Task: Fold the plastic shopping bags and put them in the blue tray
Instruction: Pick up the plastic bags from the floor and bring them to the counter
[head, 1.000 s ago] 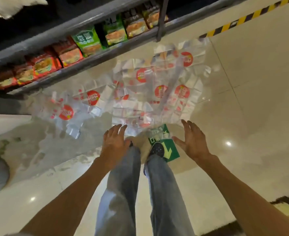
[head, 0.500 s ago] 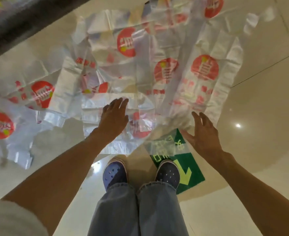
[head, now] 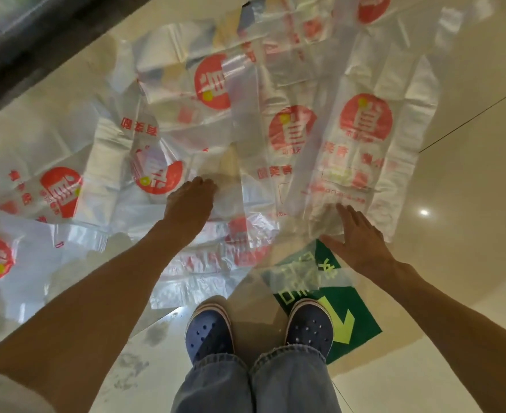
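Observation:
Several clear plastic shopping bags with red round logos lie spread and overlapping on the shiny floor. One bag (head: 362,150) lies at the right, another bag (head: 156,174) left of the middle. My left hand (head: 190,204) reaches down with fingers straight onto the bags near the middle. My right hand (head: 357,236) is spread, fingertips at the lower edge of the right bag. No blue tray is in view.
My two feet in blue clogs (head: 208,332) stand on the floor below the bags. A green floor sticker with a yellow arrow (head: 344,311) lies under my right foot. A dark shelf base (head: 37,40) runs along the top left.
The view has dropped closer to the floor and the shelf of goods has left the frame. Both hands have moved down and forward to the bags.

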